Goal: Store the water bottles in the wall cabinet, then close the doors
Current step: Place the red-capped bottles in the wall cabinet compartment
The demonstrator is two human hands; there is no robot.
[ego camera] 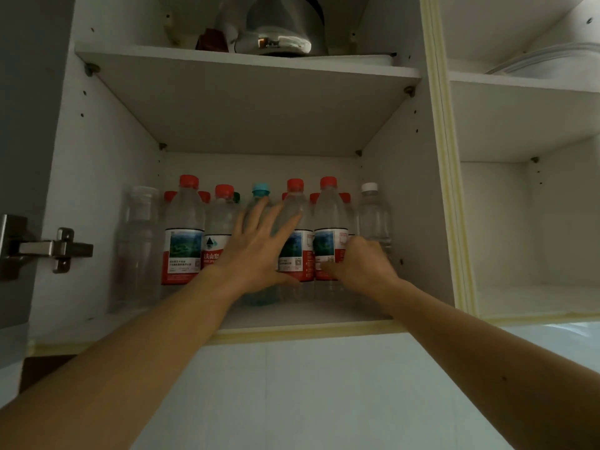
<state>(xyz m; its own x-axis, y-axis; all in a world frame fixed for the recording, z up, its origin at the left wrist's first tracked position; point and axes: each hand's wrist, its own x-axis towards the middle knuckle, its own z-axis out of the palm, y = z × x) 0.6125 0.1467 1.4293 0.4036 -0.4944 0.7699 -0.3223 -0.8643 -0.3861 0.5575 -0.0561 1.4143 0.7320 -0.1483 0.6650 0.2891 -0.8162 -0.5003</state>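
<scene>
I see the wall cabinet (100, 196) with its doors open. On the shelf above (246, 102) sits a shiny kettle (279, 30) beside a small dark red thing (212, 40). In the next part of the cabinet, on the right, lies a clear tray (548, 60) up high. A metal hinge (55, 250) sticks out at the left edge.

The water bottles (183, 228) stand on the bottom shelf, packed close in rows. They all stand upright, caps up, long side going up and down. Most have red caps. One has a blue cap (260, 190), and one at the far right has a white cap (369, 187). A clear bottle (141, 241) with no label stands at the far left.

My left hand (259, 251) is flat and spread wide, fingers (293, 222) straight, pressing on the front of the bottles in the middle. It holds nothing. My right hand (363, 263) is curled around the lower part of a red-cap bottle (329, 222) near the right side, thumb on its label. The bottles in front hide the ones behind them.
</scene>
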